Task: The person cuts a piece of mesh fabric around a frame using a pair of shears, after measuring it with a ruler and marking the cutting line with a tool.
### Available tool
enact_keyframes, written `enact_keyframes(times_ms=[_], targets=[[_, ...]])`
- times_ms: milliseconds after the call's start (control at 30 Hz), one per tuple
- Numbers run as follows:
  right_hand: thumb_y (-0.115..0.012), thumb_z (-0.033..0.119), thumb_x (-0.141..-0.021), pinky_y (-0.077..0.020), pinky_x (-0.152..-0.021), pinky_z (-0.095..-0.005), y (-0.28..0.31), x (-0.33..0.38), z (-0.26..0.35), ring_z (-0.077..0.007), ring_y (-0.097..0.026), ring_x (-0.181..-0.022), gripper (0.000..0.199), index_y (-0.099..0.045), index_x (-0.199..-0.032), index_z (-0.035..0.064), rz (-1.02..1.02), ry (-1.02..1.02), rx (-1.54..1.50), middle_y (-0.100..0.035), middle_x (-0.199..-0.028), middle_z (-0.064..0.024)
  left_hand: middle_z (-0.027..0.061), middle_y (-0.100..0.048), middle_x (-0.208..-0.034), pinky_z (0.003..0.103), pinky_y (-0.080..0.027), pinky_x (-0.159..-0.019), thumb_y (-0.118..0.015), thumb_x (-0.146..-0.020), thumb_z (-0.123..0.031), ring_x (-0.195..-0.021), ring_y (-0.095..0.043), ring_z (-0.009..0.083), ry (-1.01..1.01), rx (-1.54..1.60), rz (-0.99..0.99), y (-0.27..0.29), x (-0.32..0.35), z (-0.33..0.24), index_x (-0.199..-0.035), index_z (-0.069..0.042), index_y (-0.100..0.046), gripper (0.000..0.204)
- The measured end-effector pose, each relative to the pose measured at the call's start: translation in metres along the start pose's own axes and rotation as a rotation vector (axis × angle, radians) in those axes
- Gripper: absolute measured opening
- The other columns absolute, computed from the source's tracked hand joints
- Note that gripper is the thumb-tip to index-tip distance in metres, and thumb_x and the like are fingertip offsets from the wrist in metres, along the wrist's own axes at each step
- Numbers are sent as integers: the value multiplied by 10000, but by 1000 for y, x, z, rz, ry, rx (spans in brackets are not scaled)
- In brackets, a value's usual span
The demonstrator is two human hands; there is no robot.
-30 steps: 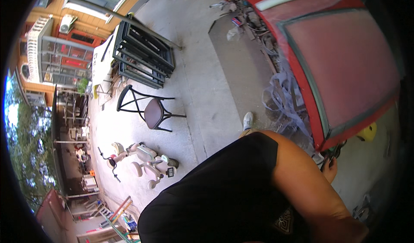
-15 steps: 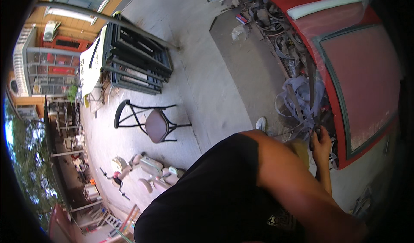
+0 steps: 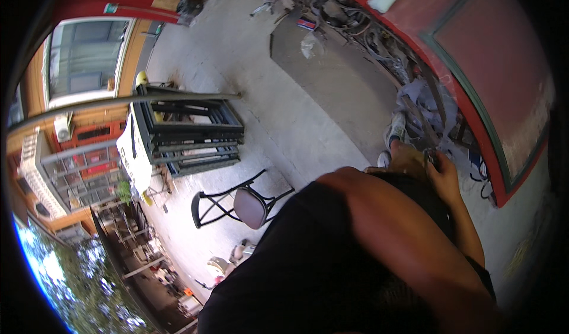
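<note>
Reaching my hand (image 3: 443, 177) out to the right, I am touching the grey tangle of scrap (image 3: 428, 106) that is piled against the foot of the red wall (image 3: 486, 55), and my fingers are curling around something small and dark (image 3: 431, 156) at the near edge of that pile. I cannot tell which hand this is, nor whether the fingers are fully closed on the piece or only hooked over it, because my own shoulder and dark shirt (image 3: 308, 275) are covering most of the arm. My other hand is not showing at all. A foot in a pale shoe (image 3: 392, 133) is standing just beside the pile, to its left. Well apart on the left, a dark chair (image 3: 240, 206) is standing on the concrete floor (image 3: 284, 97), and farther left a stack of black frames (image 3: 189, 132) is resting on it.

To do this well, I am judging that I should be keeping my grip low on the piece, drawing it slowly toward me, and watching that the strips around it are not snagging or springing back at my wrist
</note>
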State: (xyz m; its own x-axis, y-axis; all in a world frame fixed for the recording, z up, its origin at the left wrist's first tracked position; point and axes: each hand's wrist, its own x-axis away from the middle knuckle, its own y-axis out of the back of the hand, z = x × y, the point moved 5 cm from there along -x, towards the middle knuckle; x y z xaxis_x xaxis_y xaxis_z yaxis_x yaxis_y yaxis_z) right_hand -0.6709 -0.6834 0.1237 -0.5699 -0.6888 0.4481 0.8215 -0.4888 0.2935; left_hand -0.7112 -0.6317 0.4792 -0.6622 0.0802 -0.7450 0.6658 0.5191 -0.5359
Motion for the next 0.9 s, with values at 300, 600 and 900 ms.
enact_keyframes(times_ms=[300,600,900], targets=[[-773,300,-985,-550,-848,-340,4,-132,8,-179,-681,-922,394,-696,-1204,-18,-10,-57,-254,-741,-1014,-94,60,-708,-1097,345,-539,-980,-776,-1006,-195,-1069,-662,163,838,-544,-583,292,101,-53,-1096,-36,-695,200],[-707,600,-1008,-501,-900,-331,-1,-166,55,-173,-615,-992,608,-700,-1201,23,-161,-369,-389,-695,-1037,-54,52,-710,-1225,311,-548,-929,-680,-1072,-219,-1104,-682,172,1127,-390,-1283,514,240,-82,-1311,-42,-671,298],[-486,778,-1036,-495,-934,-338,-88,-194,109,-211,-604,-1080,828,-632,-1407,52,-241,-573,-730,-664,-1259,-99,51,-724,-1103,304,-536,-749,-789,-1006,-245,-963,-701,180,1263,-16,-1467,599,266,-47,-1174,-98,-673,251]])
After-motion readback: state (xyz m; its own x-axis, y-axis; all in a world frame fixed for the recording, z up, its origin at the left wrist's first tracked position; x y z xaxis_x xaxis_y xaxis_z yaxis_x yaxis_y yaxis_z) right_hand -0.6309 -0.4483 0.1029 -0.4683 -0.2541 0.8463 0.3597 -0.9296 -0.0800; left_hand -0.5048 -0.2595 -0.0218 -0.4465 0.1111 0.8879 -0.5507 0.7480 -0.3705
